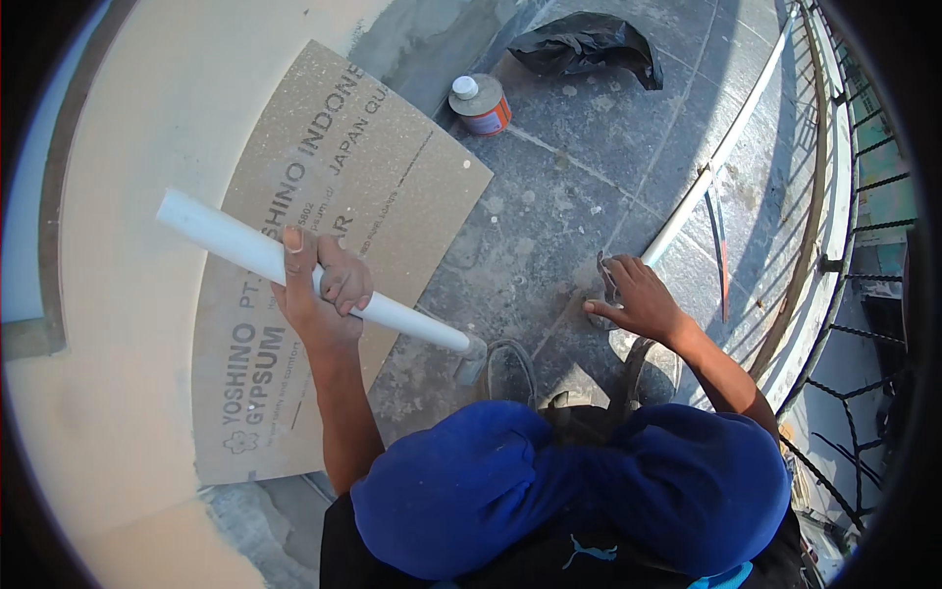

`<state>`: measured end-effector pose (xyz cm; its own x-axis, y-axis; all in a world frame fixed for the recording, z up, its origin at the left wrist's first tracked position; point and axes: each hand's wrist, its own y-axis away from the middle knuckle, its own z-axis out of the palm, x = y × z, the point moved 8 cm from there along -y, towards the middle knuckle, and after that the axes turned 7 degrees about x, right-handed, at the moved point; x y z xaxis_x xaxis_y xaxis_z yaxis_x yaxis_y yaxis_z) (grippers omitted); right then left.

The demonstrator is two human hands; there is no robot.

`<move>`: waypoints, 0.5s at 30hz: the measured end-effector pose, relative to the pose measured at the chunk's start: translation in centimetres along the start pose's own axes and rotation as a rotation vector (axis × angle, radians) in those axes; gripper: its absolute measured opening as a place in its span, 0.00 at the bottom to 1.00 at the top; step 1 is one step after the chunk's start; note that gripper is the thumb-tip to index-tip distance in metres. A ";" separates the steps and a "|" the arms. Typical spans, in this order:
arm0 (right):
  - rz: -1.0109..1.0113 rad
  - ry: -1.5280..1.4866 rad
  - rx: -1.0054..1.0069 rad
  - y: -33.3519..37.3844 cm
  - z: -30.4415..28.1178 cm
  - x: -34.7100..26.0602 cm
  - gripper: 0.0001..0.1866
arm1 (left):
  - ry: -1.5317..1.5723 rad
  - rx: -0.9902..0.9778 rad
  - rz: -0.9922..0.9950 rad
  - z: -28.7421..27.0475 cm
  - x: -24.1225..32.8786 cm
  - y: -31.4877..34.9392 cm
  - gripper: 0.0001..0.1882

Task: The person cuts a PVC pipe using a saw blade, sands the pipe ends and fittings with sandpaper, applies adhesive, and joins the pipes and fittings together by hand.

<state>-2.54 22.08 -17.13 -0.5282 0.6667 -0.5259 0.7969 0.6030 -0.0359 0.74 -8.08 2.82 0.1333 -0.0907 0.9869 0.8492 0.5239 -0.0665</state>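
My left hand point(329, 285) is closed around a white plastic pipe point(231, 239), its thumb lying along the top. The pipe slants across a gypsum board, and a grey elbow fitting point(471, 361) sits on its lower end, beside my shoe. Low over the tiles to the right is my right hand point(643, 301), thumb and fingers apart. Between them is a small grey thing point(609, 283), too unclear to name; whether the fingers touch it I cannot tell. A long white pipe point(721, 152) lies on the floor, its near end beside this hand.
The brown gypsum board point(442, 182) leans at the pale wall point(128, 245) on the left. Ahead stand an orange-labelled can point(484, 108) with a white cap and a black plastic bag point(589, 47). A thin red-and-black strip point(721, 257) lies near the metal railing point(852, 285) on the right.
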 end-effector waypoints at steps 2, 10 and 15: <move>-0.180 0.121 -0.147 0.5 1.9 -2.8 0.42 | 0.400 -0.031 0.132 -0.4 2.0 -0.7 0.19; 0.066 -1.784 -0.593 -1.1 1.0 -8.9 0.30 | 0.863 0.034 0.161 -2.1 -0.7 -0.5 0.21; 0.143 -2.028 -0.804 2.1 0.6 -13.8 0.16 | 1.254 -0.122 0.042 -1.8 -1.8 -0.3 0.23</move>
<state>6.55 13.89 -10.43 0.8745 -0.2008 -0.4414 0.2492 0.9669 0.0539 1.17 -9.53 0.77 0.4969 -0.8508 0.1709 0.8652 0.4705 -0.1733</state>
